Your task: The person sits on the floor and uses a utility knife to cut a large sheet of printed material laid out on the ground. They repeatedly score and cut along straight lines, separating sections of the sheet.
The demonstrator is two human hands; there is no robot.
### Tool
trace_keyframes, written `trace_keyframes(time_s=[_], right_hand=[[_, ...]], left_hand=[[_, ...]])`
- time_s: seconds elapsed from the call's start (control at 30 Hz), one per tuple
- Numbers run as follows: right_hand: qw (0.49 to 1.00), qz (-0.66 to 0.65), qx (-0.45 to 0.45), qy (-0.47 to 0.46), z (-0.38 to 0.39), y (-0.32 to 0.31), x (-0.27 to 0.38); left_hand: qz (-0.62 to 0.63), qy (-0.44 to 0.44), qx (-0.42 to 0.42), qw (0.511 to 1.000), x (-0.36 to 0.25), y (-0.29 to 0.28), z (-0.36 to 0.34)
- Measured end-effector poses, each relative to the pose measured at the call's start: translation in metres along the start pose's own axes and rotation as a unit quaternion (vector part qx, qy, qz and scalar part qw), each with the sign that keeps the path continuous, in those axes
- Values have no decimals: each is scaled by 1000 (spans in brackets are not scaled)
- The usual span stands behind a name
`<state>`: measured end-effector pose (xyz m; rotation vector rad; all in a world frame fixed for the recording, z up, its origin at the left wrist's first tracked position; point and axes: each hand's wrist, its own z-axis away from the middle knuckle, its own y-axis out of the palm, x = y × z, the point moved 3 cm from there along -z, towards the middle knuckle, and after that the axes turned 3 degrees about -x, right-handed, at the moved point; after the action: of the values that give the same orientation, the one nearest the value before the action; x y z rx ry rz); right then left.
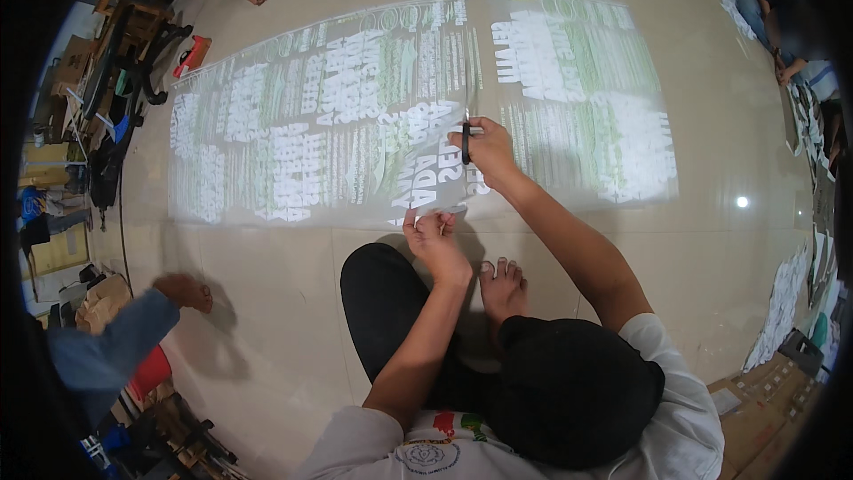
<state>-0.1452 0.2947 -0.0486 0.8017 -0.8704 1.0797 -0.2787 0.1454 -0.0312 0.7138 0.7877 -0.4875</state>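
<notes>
1. Across the glossy beige tiled floor [275,289], left of centre, lies a wide, transparent plastic sheet [298,129] printed with white lettering and pale-green bands.
2. At its near edge, toward the right end, the left hand [434,236] pinches the film with fingers closed, lifting it.
3. Just beyond, black-handled metal scissors [466,144] point away; cutting here seems the step in hand.
4. The right hand [489,149] curls closed around their handles; blade opening is unclear.
5. Farther right lies a narrower, similarly printed plastic sheet [582,98]. Continuing would call for taut film and steady blades.
</notes>
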Motion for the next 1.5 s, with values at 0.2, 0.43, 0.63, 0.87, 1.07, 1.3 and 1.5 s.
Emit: trace_keyframes(time_s=[0.2,0.43,0.63,0.87,1.07,1.3,1.5], right_hand=[[991,20,50,-123,1,17,83],[980,51,34,-188,17,-44,180],[979,102,-62,-168,25,-155,178],[976,134,-132,-110,22,-261,137],[970,183,-145,-68,1,-297,105],[966,217,-135,-42,-18,-310,96],[958,240,-148,-61,-40,-293,107]], left_hand=[[121,-19,-48,991,-57,0,-36],[86,47,24,995,-88,11,-48],[28,9,69,997,-55,14,-24],[-39,-164,130,977,7,21,-14],[-56,-219,137,964,30,21,-18],[-38,-216,74,973,24,9,-54],[-88,-197,36,976,11,-12,-97]])
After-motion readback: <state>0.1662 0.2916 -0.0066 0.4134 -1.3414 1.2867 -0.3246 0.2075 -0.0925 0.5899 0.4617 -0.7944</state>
